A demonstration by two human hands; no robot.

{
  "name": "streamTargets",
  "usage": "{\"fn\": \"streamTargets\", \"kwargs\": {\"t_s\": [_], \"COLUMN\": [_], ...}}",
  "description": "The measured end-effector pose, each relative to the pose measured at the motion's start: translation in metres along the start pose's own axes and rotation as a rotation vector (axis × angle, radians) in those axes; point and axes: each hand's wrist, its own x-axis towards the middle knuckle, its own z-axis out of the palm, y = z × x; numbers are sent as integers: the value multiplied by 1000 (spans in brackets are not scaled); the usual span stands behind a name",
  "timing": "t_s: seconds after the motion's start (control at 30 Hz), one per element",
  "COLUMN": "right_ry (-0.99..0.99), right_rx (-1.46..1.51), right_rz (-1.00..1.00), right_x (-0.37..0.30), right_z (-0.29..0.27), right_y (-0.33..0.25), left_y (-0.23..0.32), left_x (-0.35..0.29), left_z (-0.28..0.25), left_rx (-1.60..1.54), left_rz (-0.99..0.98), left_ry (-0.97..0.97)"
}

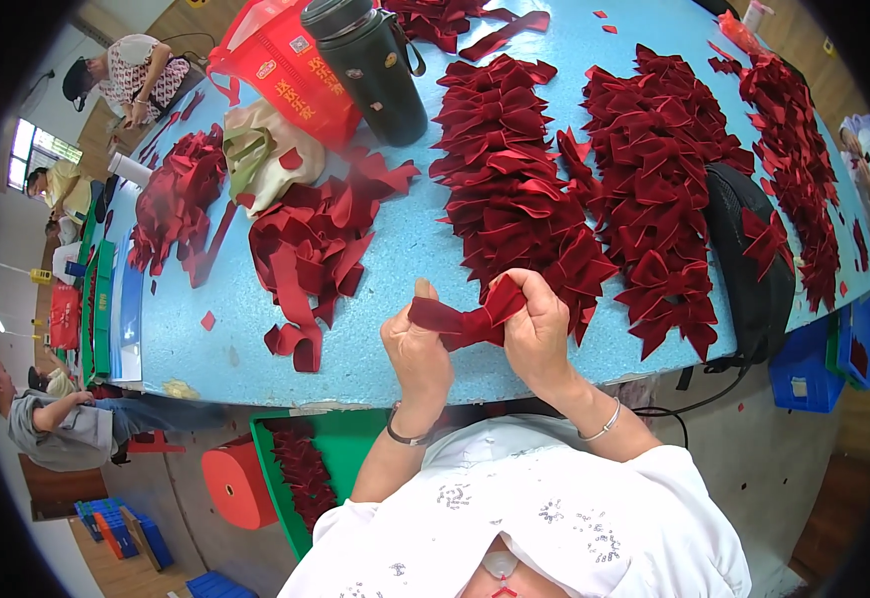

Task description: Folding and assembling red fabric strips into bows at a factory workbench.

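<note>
Between my two hands a dark red velvet ribbon bow [477, 325] is held above the near edge of the blue table. My left hand [419, 351] pinches its left end between thumb and fingers. The right end is gripped by my right hand [537, 329], with the fingers curled over it. Just beyond, rows of finished-looking red bows [510, 169] lie overlapped on the table. Left of my hands sits a loose heap of cut red ribbon strips [305, 249].
A dark green thermos [370, 75] and red bag [280, 70] stand at the back. A black backpack [749, 259] lies on the right. Below the table edge are a green crate [355, 429] with bows and a red ribbon roll [240, 485]. Other people sit at the left.
</note>
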Motion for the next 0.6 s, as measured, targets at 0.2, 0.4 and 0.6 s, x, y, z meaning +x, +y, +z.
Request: {"fn": "streamTargets", "kwargs": {"t_s": [0.2, 0.4, 0.6], "right_ry": [17, -4, -33], "right_rx": [-69, -138, -218], "right_rz": [-77, -97, -137], "right_x": [1, 0, 6], "right_z": [-1, -7, -11], "right_y": [8, 14, 5], "left_y": [-2, 7, 21], "left_x": [3, 5, 17], "left_z": [-2, -3, -7], "left_rx": [43, 106, -25], "left_rz": [27, -4, -257], "left_ry": [-43, -65, -137]}}
